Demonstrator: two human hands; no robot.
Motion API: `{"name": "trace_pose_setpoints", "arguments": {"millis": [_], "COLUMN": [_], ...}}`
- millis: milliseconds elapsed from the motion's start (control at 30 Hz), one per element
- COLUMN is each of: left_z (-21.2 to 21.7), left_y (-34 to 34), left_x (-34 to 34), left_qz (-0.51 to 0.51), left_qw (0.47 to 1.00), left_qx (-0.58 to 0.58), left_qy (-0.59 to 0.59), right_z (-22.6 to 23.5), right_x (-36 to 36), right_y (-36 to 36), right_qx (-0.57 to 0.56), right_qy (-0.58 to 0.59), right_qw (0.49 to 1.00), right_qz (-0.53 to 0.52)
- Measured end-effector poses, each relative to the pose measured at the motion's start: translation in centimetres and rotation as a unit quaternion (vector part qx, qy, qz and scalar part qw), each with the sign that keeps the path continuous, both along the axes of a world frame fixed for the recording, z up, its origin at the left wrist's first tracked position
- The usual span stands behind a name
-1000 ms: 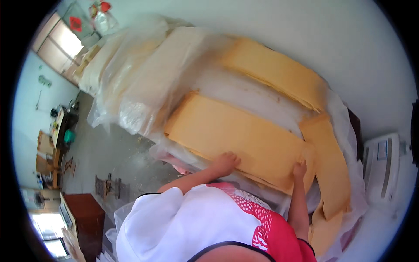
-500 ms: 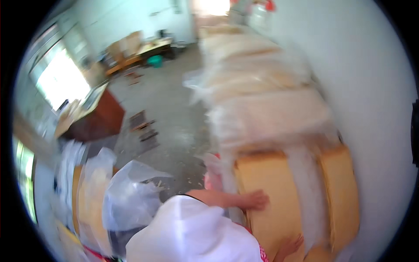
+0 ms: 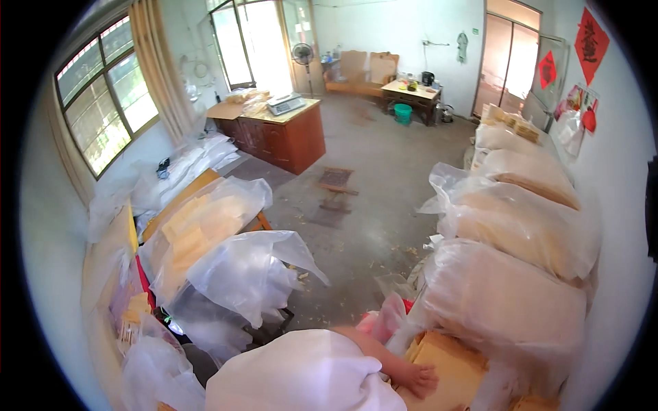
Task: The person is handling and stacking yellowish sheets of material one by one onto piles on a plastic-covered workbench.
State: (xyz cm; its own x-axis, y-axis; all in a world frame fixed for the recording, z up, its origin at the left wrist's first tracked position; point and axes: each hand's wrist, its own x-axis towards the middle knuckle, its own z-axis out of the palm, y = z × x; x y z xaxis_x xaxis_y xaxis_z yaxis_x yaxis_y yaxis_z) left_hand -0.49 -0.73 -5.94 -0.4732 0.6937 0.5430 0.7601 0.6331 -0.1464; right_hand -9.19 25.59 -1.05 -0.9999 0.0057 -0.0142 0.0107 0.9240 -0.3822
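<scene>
Fingers of the one hand [image 3: 416, 379] in view lie spread flat, palm down, on the yellow paper stack [image 3: 445, 363] at bottom centre — pressing, not gripping; can't tell which hand it is, other hand not in view. Stack sits directly under the fingertips, its far end tucked beneath the clear plastic bag [image 3: 507, 308] w/ more bagged bundles in a row behind along the wall. Risk, I'd judge: loose top sheets slide or crease under a flat push, & slippery plastic could let the pile shift sideways.
</scene>
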Motion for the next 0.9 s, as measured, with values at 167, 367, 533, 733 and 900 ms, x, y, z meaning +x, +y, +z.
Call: {"name": "trace_pose_setpoints", "arguments": {"millis": [167, 367, 533, 733, 900], "left_z": [4.1, 0.9, 15.2, 13.3, 13.5], "left_y": [-1.0, -1.0, -2.0, 3.3, 9.6], "left_x": [0.3, 1.1, -3.3, -8.0, -9.2], "left_qz": [-0.065, -0.062, -0.132, 0.008, -0.079], "left_qw": [0.973, 0.971, 0.884, 0.852, 0.864], "left_qx": [-0.084, 0.011, -0.152, -0.222, -0.13], "left_qy": [-0.205, -0.231, -0.422, -0.474, -0.48], "right_z": [3.2, 3.2, 1.8, 5.1, 5.2], "right_x": [3.1, 3.0, 4.2, 13.2, 16.8], "right_y": [-0.5, -3.6, -3.7, -0.9, 5.8], "right_qx": [-0.012, -0.034, 0.171, 0.06, 0.121], "right_qy": [-0.086, 0.045, 0.052, 0.045, 0.041], "right_qw": [0.996, 0.998, 0.984, 0.997, 0.991], "right_qz": [-0.007, -0.006, 0.002, 0.029, -0.044]}}
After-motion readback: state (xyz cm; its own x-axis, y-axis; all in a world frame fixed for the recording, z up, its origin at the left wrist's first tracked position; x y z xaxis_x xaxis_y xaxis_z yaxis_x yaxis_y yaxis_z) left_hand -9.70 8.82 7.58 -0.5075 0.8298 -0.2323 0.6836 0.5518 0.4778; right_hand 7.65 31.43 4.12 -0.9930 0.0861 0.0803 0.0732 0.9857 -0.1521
